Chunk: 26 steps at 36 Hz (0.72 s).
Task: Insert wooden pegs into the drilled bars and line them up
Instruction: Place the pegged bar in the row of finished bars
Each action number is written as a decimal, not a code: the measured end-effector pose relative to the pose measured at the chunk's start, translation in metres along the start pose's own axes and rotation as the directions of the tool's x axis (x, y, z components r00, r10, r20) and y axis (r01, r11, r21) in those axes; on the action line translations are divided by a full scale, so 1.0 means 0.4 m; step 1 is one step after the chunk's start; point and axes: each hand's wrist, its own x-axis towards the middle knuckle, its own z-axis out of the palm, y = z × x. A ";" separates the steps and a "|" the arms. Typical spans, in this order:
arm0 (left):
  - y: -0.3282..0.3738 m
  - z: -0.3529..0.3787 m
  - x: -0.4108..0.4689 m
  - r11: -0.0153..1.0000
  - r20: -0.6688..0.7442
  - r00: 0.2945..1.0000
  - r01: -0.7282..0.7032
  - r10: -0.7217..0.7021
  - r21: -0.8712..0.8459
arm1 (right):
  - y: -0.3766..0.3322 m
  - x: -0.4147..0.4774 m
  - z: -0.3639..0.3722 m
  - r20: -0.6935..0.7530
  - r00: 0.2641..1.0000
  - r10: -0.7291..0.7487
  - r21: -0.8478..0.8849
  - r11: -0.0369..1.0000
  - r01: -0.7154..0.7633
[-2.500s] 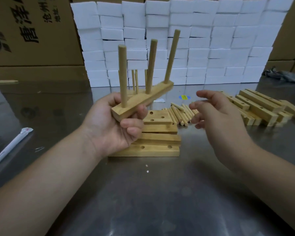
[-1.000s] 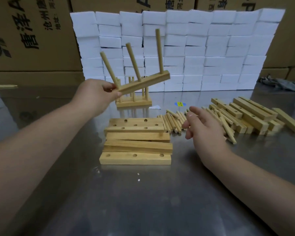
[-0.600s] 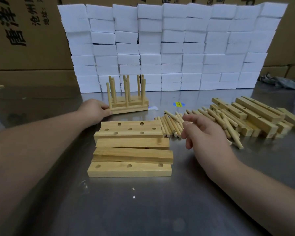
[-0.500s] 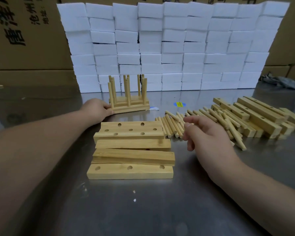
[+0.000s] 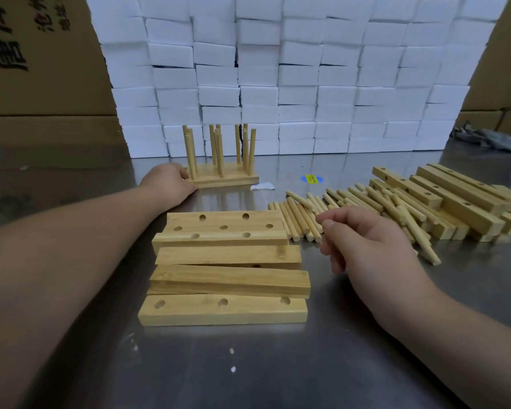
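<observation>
Several pegged bars [image 5: 224, 179] stand in a row at the back of the metal table, their pegs upright. My left hand [image 5: 168, 184] holds the left end of the nearest one, thumb on top and a finger at its front corner. Several drilled bars [image 5: 223, 309] lie stacked side by side in front of me, some with holes facing up. To their right lies a heap of loose wooden pegs [image 5: 301, 215]. Over the pegs' near ends hovers my right hand [image 5: 363, 243], fingers loosely curled and holding nothing.
More drilled bars [image 5: 460, 202] are piled at the right, partly over the pegs. A wall of white foam blocks [image 5: 292, 78] and cardboard boxes [image 5: 39, 60] closes off the back. A scrap of white paper [image 5: 262, 186] and a blue-yellow sticker [image 5: 311, 179] lie near the pegged bars.
My left hand carried the bar with three pegs back and set it down against the other pegged bars. My right hand sank toward the loose pegs.
</observation>
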 end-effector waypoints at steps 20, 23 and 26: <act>0.026 -0.020 -0.037 0.992 -0.054 0.992 0.115 -0.118 -0.048 | 0.005 0.000 -0.002 0.011 1.000 0.006 -0.079 0.997 -0.006; 0.020 -0.034 -0.063 0.918 -0.057 0.965 0.226 -0.257 -0.325 | 0.009 0.002 -0.002 0.012 1.000 0.000 -0.093 0.996 0.002; 0.016 -0.068 -0.091 0.837 0.008 0.940 0.307 -0.341 -0.452 | 0.012 0.005 -0.001 0.007 1.000 -0.003 -0.087 0.996 0.004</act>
